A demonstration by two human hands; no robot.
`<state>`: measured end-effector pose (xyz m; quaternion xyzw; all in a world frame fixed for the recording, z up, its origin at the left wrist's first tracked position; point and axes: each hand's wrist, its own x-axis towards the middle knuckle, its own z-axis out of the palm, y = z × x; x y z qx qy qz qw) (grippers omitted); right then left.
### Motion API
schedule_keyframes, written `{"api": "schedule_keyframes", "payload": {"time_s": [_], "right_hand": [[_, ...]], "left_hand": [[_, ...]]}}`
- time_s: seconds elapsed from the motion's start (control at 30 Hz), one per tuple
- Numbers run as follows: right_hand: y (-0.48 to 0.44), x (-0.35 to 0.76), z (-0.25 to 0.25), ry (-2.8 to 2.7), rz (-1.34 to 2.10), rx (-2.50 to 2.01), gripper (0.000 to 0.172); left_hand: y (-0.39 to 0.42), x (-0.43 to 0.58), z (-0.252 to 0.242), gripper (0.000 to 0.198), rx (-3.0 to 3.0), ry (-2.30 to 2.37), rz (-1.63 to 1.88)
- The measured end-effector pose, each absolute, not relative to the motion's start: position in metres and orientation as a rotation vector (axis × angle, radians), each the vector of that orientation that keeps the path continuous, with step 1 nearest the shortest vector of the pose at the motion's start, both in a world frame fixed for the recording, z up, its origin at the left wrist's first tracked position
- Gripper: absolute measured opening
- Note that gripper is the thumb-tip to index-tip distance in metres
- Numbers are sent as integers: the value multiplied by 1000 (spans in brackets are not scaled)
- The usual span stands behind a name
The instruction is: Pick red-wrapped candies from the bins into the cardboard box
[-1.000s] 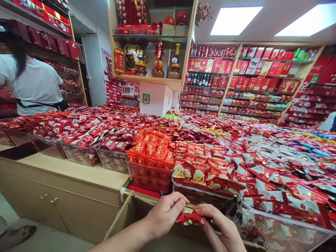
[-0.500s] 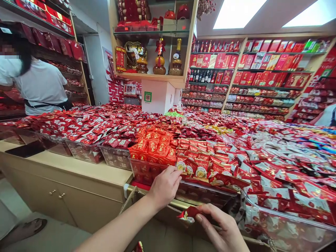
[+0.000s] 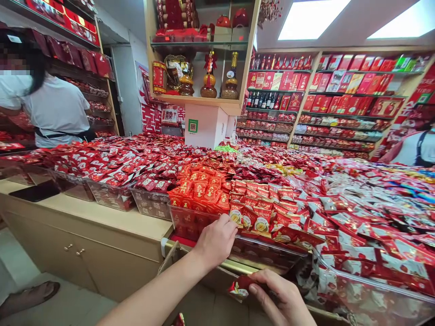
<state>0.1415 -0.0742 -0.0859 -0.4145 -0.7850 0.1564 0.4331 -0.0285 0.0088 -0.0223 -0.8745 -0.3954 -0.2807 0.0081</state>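
Note:
My left hand (image 3: 217, 241) reaches to the front row of the durian-labelled snack packets (image 3: 262, 221). Its bent fingers are at the lower edge of the leftmost durian packet (image 3: 235, 213); the thumb is hidden behind the hand. Lower and to the right, my right hand (image 3: 280, 294) pinches a small red snack packet (image 3: 239, 288) between thumb and fingers. That packet hangs over an open cardboard box (image 3: 170, 254), in front of the clear bin (image 3: 268, 246) holding the durian packets. Another red packet (image 3: 179, 319) shows partly at the bottom edge.
Orange-red packets (image 3: 200, 190) fill the bin to the left. White-and-red packets heap over a clear bin (image 3: 384, 283) at right. A dark flat object (image 3: 36, 192) lies on the counter (image 3: 142, 224). A person in a white shirt (image 3: 61, 108) stands at far left.
My right hand has moved slightly left and down with its packet. The left hand stays at the same durian packet. At the right edge, another person shows more fully.

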Motion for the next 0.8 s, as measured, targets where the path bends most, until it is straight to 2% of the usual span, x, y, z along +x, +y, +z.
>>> {"api": "schedule_keyframes", "payload": {"time_s": [0.13,0.33,0.47,0.67,0.8], "right_hand": [[-79,143,-69,-1960,293,-1061,13],[-65,150,3,-1776,-132,-1235,16],[-30,147,39,-1853,-238,-1474,14],[1,140,43,-2064,-205,-1680,13],[5,140,36,-2169,-233,-1650,14]], "left_hand": [[7,-29,-22,21,-2740,-1204,-859],[8,-30,-25,19,-2754,-1180,-887],[7,-31,-22,17,-2764,-1173,-934],[7,-32,-13,12,-2734,-1233,-1020],[11,-28,-6,28,-2735,-1243,-1035]]}}
